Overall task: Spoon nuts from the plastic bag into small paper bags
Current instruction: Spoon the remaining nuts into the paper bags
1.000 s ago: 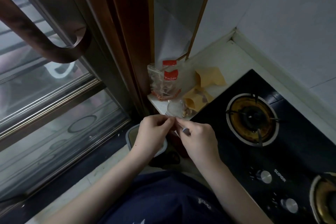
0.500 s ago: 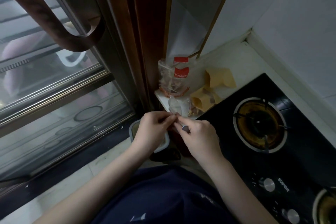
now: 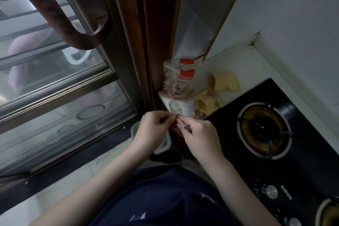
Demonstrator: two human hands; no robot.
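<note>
With left hand and right hand each pinching the plastic bag rim, pull evenly apart toward 9 and 3 o'clock.

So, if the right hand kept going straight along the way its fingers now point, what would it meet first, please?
The right hand points up and left at the left hand, whose fingertips it nearly touches over a pinched bit of clear plastic. That left hand comes first, though depth is hard to judge.

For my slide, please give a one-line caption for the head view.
Both hands, left and right, pinch a clear plastic bag beside paper bags and stove.
</note>
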